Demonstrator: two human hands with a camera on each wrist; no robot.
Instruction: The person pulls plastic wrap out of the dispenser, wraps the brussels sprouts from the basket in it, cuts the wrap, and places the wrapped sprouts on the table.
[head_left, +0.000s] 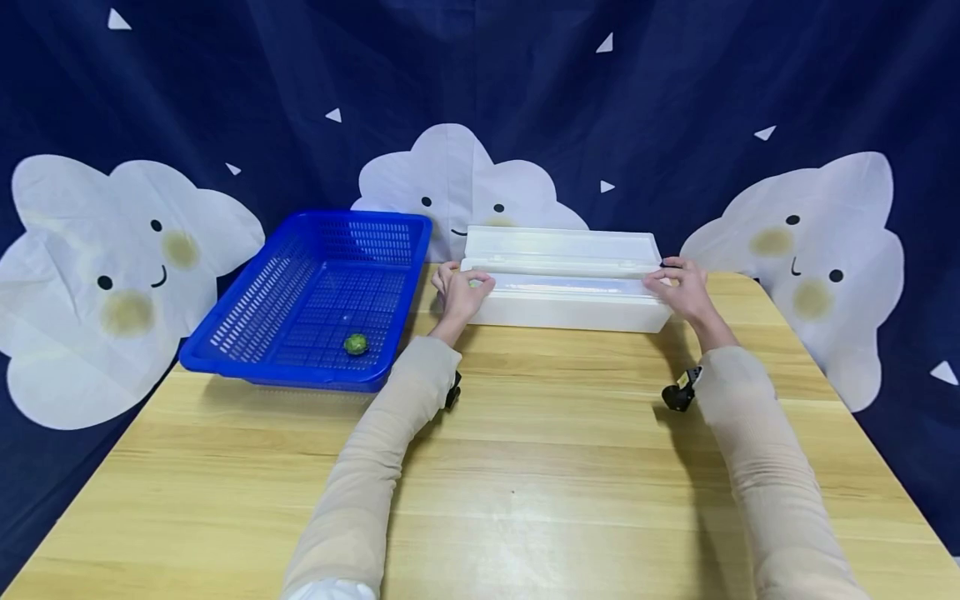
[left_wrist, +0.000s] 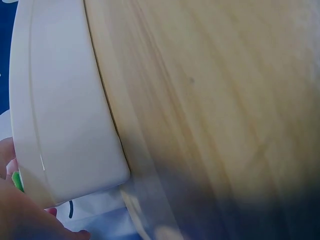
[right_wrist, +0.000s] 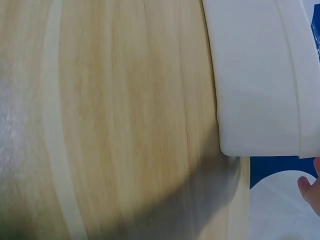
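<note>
A long white box (head_left: 570,313), a cling film dispenser by its look, stands with its lid (head_left: 562,243) raised at the back. A strip of clear, shiny cling film (head_left: 562,285) lies along its top opening. My left hand (head_left: 459,293) pinches at the film's left end, thumb towards the box. A small green piece (left_wrist: 18,181) shows by those fingers in the left wrist view. At the other end, my right hand (head_left: 681,290) pinches at the film's right end. The right wrist view catches only some fingers (right_wrist: 311,192) beyond the box's end.
Left of the box is a blue plastic basket (head_left: 225,362) with slotted walls, and a small green round item (head_left: 356,343) lies inside it. Both rest on a wooden table (head_left: 540,483). A dark blue curtain (head_left: 525,75) with clouds hangs behind.
</note>
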